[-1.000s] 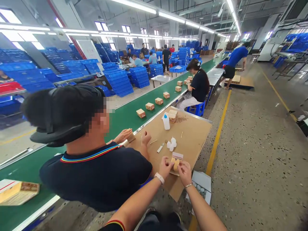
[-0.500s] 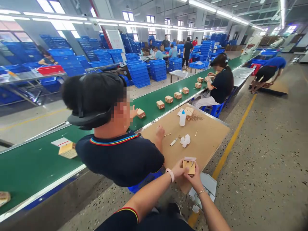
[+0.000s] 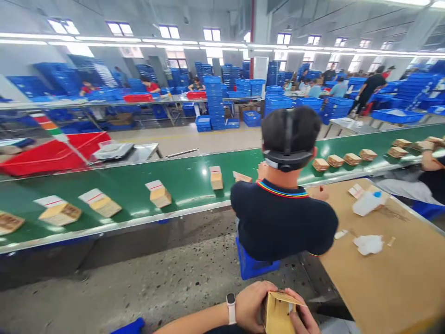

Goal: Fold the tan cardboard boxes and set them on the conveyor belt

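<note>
At the bottom of the head view, a small tan cardboard box (image 3: 278, 319) is held between both my hands. My left hand (image 3: 251, 307), with a pale-banded watch on its wrist, is wrapped round the box's left side. On the other side my right hand (image 3: 306, 317) grips it, with the thumb at the front by the top flap. Dark marks and a small pale spot show on the box's face, too small to make out. The box's lower part is cut off by the frame edge.
A seated co-worker (image 3: 287, 218) in a dark shirt is in front of me at a green conveyor belt (image 3: 187, 185) carrying several similar boxes. To the right, a brown-topped table (image 3: 389, 283) bears a white bottle (image 3: 365, 204) and crumpled white paper (image 3: 369, 244). A blue stool (image 3: 257, 266) stands under the co-worker.
My view has swung left, bringing more of the belt and its boxes into sight. The box stays in both hands and now appears lower and larger in the frame.
</note>
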Available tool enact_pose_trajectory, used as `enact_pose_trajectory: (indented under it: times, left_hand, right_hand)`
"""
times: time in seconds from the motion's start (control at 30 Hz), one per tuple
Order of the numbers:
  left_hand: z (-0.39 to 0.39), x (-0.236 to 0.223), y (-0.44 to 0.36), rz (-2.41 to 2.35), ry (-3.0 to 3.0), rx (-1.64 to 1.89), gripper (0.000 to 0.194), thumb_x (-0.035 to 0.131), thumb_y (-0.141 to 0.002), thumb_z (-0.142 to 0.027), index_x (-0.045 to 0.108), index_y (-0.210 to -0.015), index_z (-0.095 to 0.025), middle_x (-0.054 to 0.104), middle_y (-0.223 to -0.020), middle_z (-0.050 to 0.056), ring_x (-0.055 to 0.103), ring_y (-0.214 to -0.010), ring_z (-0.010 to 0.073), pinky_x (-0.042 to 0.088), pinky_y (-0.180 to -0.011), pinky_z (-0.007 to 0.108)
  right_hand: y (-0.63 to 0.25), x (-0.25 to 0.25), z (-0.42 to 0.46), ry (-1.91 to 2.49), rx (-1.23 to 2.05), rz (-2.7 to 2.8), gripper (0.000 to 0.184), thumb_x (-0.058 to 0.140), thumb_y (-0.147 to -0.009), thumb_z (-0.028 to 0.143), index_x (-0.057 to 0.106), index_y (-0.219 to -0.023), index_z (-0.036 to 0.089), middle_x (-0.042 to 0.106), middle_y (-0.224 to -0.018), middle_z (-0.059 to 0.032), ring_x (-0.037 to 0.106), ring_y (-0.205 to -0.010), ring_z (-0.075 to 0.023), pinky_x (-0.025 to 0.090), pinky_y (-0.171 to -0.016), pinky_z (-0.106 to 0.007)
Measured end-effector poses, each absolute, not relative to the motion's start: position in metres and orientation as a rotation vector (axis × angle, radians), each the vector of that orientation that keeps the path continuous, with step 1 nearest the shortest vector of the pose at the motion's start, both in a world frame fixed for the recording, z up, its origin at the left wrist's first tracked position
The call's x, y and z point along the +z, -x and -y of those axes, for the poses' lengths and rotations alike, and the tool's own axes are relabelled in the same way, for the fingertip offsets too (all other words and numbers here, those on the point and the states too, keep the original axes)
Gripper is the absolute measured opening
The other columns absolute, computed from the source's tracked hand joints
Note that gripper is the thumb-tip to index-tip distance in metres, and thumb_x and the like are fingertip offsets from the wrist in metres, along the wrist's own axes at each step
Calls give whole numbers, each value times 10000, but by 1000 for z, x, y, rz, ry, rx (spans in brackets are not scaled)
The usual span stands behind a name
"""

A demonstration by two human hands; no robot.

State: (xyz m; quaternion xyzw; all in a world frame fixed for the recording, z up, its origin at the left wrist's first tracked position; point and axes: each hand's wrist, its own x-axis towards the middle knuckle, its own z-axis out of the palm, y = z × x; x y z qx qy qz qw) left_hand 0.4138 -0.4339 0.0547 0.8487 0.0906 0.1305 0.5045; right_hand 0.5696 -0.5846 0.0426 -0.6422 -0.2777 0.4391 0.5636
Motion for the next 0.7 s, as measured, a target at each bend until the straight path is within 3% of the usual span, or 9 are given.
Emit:
enact_pose_trajectory:
  times: [0.1, 0.23, 0.37, 0.47, 0.53, 0.7]
  left_hand:
    - [402, 71, -355, -306, -2080, 445, 754, 760, -588, -382, 406, -1236, -226, 593, -1202, 114, 588, -1087, 262, 458, -952, 358]
    - [379, 81, -291, -514, -2153, 536, 734, 727, -588, -282, 399, -1243, -235, 595, -1195, 104, 596, -1043, 257, 462, -913, 361]
    - [373, 79, -254, -759, -2098, 572, 728, 725, -555, -241, 427, -1220, -232, 600, -1149, 90, 590, -1002, 247, 456, -891, 354]
    - [367, 84, -242, -884, -1986, 635, 710, 730, -546, -242, 449, -1198, -226, 591, -1131, 84, 576, -981, 231, 454, -859, 331]
    - [358, 93, -237, -939, -1869, 698, 688, 727, -547, -243, 458, -1179, -220, 590, -1075, 63, 568, -899, 194, 459, -780, 291]
    - [321, 114, -222, -1112, -1642, 849, 703, 668, -541, -169, 418, -1197, -184, 527, -855, -12, 463, -718, 120, 415, -662, 244]
  right_hand:
    - [-530, 65, 521, 1506, 987, 812, 421, 660, -727, 550, 704, -1000, 233, 656, -1129, -115, 594, -1092, -279, 462, -973, -373]
    - [-480, 86, 452, 1420, 1162, 1053, 337, 638, -724, 516, 698, -824, 200, 676, -905, -99, 631, -894, -244, 516, -836, -345]
    - [-452, 90, 400, 1415, 1304, 1263, 202, 648, -674, 395, 666, -698, 196, 650, -756, -55, 596, -753, -201, 496, -706, -298]
    - [-445, 97, 364, 1429, 1481, 1344, 204, 690, -623, 385, 630, -667, 195, 584, -614, -2, 526, -594, -151, 450, -581, -261]
    - [-444, 110, 340, 1330, 1671, 1340, 290, 724, -599, 426, 657, -764, 198, 616, -670, -11, 547, -614, -159, 458, -592, -274]
    - [-442, 143, 287, 983, 1983, 1143, 548, 689, -627, 580, 646, -1037, 219, 649, -1058, -102, 608, -932, -262, 485, -790, -392]
